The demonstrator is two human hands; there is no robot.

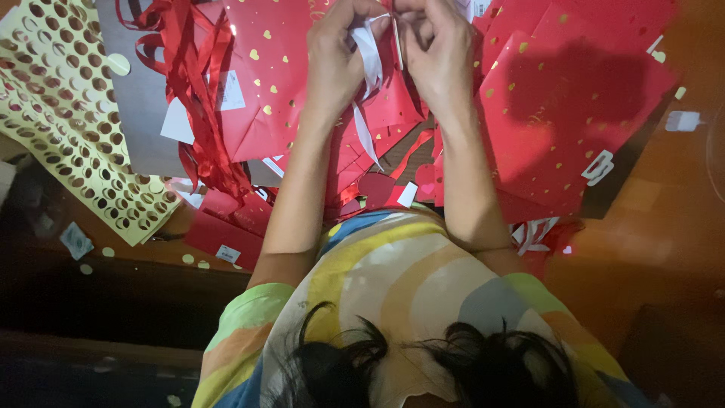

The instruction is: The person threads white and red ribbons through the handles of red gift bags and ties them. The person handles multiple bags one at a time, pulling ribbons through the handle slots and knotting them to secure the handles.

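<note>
Both hands work a white ribbon (pixel 368 57) above the tabletop's far edge: left hand (pixel 337 53) and right hand (pixel 434 49) pinch it closed-fingered over red paper bags (pixel 574 113). Keeping the strip taut should prevent twisting.

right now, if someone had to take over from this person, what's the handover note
Left hand: pinching a white ribbon, whose tail hangs down over the pile.
Right hand: fingers closed on the same ribbon at its top end.
Beneath: red paper bags with gold hearts, spread across the table.
Left of the hands: loose red ribbons and a yellow punched sheet.
Done: cannot tell.
Left: the ribbon looks unattached; many bags lie flat.
</note>
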